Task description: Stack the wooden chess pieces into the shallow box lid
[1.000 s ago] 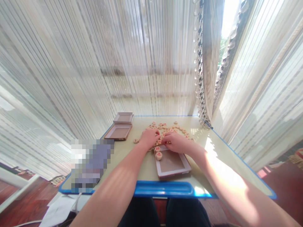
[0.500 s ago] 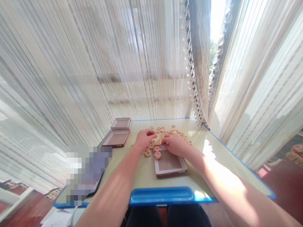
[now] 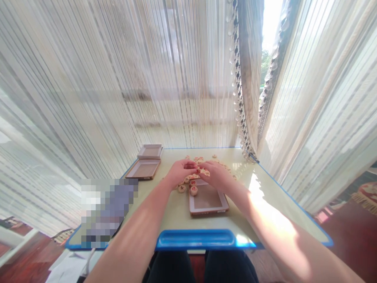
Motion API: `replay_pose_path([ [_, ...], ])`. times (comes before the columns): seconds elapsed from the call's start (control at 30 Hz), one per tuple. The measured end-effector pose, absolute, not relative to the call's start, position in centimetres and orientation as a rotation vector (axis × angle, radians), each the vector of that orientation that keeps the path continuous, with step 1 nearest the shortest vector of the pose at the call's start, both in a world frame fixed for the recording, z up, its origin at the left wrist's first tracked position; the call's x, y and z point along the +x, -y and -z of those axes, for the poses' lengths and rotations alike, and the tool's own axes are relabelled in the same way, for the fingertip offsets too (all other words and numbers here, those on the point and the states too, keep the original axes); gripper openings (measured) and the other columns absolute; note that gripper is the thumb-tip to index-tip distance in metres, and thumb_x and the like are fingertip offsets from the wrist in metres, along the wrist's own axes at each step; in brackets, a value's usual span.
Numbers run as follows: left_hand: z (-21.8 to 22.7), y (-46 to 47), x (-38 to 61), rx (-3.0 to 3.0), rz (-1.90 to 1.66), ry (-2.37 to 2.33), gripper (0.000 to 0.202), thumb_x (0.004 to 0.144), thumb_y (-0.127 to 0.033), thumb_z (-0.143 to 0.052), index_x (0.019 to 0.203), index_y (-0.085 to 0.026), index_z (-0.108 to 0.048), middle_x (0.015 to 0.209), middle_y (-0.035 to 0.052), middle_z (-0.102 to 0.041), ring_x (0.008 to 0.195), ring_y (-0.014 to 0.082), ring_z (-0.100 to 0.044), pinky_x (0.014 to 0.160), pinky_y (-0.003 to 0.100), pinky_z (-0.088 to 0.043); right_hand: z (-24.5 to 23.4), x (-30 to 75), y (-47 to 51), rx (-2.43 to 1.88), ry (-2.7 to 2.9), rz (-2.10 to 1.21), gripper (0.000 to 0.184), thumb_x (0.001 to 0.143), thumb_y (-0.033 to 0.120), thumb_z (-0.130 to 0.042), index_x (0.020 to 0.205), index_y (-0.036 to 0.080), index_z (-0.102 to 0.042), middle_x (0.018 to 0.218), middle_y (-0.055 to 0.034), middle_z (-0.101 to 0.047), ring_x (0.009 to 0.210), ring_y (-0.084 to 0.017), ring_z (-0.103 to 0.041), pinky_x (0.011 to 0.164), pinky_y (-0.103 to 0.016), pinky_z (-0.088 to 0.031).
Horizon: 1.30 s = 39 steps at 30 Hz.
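My left hand [image 3: 182, 171] reaches over a spread of Chinese chess pieces, its thumb and fingers closed on a small round piece [image 3: 198, 171]. Opposite it, my right hand [image 3: 214, 172] is open, fingers stretched toward the left fingertips above more pieces; its thumb side is partly hidden. Below both hands lies a shallow brown box tray [image 3: 223, 201] with a white inner border. Two red-marked chess pieces [image 3: 193, 190] sit at its upper left corner. Just outside the tray is a black-marked piece [image 3: 182, 188]. Several other pieces are covered by my hands.
At the table's [image 3: 176, 216] far left stand a brown-edged open box part [image 3: 144, 169] and, behind it, a pale one [image 3: 150, 151]. A blurred-out flat object [image 3: 113, 208] lies at the left edge. A blue handle [image 3: 196, 238] marks the front edge. Curtains hang behind.
My hands have come together, the left moving right with its piece toward the right fingertips. My right hand has lifted slightly off the tray's upper edge. The view has shifted a little.
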<state>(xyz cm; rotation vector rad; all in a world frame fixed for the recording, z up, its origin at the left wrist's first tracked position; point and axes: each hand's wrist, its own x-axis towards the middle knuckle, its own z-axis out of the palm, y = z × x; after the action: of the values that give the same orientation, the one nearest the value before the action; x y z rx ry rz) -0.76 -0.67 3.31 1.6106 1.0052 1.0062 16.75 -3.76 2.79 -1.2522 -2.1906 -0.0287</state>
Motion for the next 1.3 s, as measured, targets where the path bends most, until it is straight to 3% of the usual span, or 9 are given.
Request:
replay_pose_path([
  [0.17, -3.2, 0.9, -0.8, 1.528, -0.939, -0.989, 0.041, 0.058, -0.022, -0.077, 0.095, -0.012, -0.06, 0.086, 0.0067, -0.068, 0.081, 0.0164, -0.064, 0.075, 0.031, -0.052, -2.8, 16.6, 4.0, -1.163, 2.261, -0.022, 0.025, 0.083, 0.029, -0.053, 0.105, 0.023, -0.064, 0.101, -0.0068, -0.065, 0.094, -0.018, -0.057, 0.082, -0.032, -0.043],
  [0.33, -4.1, 1.5, -0.9, 1.461, -0.855, -0.991, 0.039, 0.061, -0.021, -0.074, 0.096, -0.012, -0.059, 0.082, 0.0072, -0.068, 0.074, 0.0144, -0.063, 0.07, 0.028, -0.051, -3.3, 17.0, 4.1, -1.303, 2.311, -0.024, 0.025, 0.081, 0.039, -0.055, 0.1, 0.027, -0.066, 0.095, -0.0042, -0.065, 0.088, -0.019, -0.057, 0.075, -0.03, -0.042],
  [0.5, -4.9, 1.9, -1.3, 1.606, -0.828, -1.343, 0.026, 0.068, -0.025, -0.066, 0.09, -0.012, -0.062, 0.067, 0.0015, -0.063, 0.052, 0.0076, -0.053, 0.049, 0.019, -0.042, -4.2, 17.6, 4.9, -1.462, 2.479, -0.031, 0.022, 0.072, 0.038, -0.06, 0.087, 0.025, -0.07, 0.085, -0.004, -0.067, 0.081, -0.019, -0.058, 0.066, -0.028, -0.041],
  [0.6, -4.9, 2.2, -1.6, 1.76, -0.634, -1.427, 0.023, 0.068, -0.031, -0.063, 0.084, -0.014, -0.064, 0.06, -0.0012, -0.06, 0.043, 0.0067, -0.047, 0.04, 0.019, -0.034, -4.5, 17.7, 5.6, -1.433, 2.59, -0.113, 0.022, 0.068, 0.038, -0.063, 0.084, 0.026, -0.071, 0.083, -0.0041, -0.067, 0.078, -0.019, -0.058, 0.064, -0.027, -0.041],
  [0.77, -4.8, 2.2, -1.9, 2.002, -0.51, -1.495, 0.023, 0.067, -0.037, -0.06, 0.072, -0.015, -0.066, 0.057, -0.001, -0.059, 0.044, 0.0083, -0.046, 0.043, 0.02, -0.033, -4.9, 17.4, 6.3, -1.455, 2.66, -0.249, 0.023, 0.064, 0.039, -0.064, 0.083, 0.028, -0.072, 0.08, -0.0024, -0.067, 0.067, -0.016, -0.057, 0.055, -0.025, -0.038],
  [0.97, -4.7, 2.1, -2.2, 2.048, -0.42, -1.535, 0.024, 0.07, -0.034, -0.054, 0.057, -0.016, -0.062, 0.052, 0.0002, -0.06, 0.043, 0.0091, -0.046, 0.043, 0.02, -0.033, -5.4, 17.6, 6.3, -1.48, 2.641, -0.3, 0.023, 0.068, 0.04, -0.06, 0.082, 0.026, -0.072, 0.077, -0.0029, -0.067, 0.069, -0.016, -0.058, 0.057, -0.026, -0.039],
  [1.13, -4.4, 1.9, -2.3, 2.053, -0.41, -1.498, 0.021, 0.068, -0.033, -0.055, 0.059, -0.015, -0.063, 0.054, 0.0, -0.061, 0.044, 0.0089, -0.047, 0.043, 0.02, -0.033, -4.9, 17.3, 6.3, -1.465, 2.676, -0.352, 0.018, 0.068, 0.035, -0.059, 0.08, 0.029, -0.071, 0.072, 0.0007, -0.067, 0.059, -0.013, -0.054, 0.049, -0.023, -0.034],
  [1.3, -4.3, 1.8, -2.3, 2.029, -0.421, -1.483, 0.021, 0.069, -0.032, -0.053, 0.056, -0.016, -0.061, 0.055, 0.0, -0.062, 0.044, 0.0093, -0.049, 0.044, 0.019, -0.034, -4.8, 16.9, 6.8, -1.389, 2.66, -0.372, 0.025, 0.07, 0.048, -0.057, 0.074, 0.026, -0.07, 0.064, 0.0005, -0.064, 0.051, -0.011, -0.05, 0.046, -0.023, -0.032],
])
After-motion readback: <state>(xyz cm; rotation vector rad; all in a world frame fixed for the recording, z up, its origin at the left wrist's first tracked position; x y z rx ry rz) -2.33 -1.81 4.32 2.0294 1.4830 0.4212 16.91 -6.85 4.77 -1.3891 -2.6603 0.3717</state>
